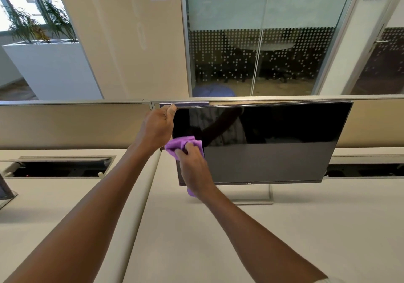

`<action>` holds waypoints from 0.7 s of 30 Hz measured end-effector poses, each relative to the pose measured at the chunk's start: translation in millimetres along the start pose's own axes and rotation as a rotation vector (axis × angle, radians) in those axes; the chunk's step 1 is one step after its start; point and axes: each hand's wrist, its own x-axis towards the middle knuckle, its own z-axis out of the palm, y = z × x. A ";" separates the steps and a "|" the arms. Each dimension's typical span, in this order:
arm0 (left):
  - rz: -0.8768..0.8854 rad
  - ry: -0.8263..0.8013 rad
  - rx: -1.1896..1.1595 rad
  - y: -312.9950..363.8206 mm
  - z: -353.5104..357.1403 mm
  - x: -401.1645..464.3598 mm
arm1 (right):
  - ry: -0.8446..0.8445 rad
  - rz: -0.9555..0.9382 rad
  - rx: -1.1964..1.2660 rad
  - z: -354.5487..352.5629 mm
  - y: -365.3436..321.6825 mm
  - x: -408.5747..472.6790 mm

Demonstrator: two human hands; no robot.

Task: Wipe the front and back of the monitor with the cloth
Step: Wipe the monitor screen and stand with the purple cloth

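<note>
While left hand [158, 127] pinches the monitor [273, 142] top-left corner, right hand [193, 169] grips soft purple cloth [182, 143] against fragile, likely tippy screen; brace frame, press lightly.

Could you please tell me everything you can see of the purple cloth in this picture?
The purple cloth looks like soft microfibre, bunched up rather than spread flat. The right hand grips it and presses it against the left edge of the monitor screen, about mid-height. A small corner of it shows below the wrist. The left hand does not touch it.
</note>
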 end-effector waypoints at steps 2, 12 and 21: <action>-0.013 -0.015 0.015 -1.1 -0.8 2.0 | 0.151 -0.022 -0.015 -20.2 -5.9 24.2; -0.152 -0.024 0.008 6.9 -8.3 9.2 | 0.230 -0.112 -0.323 -81.4 -11.8 79.3; -0.132 -0.043 0.050 16.3 -8.3 2.7 | 0.233 0.009 -0.572 -143.5 44.4 61.5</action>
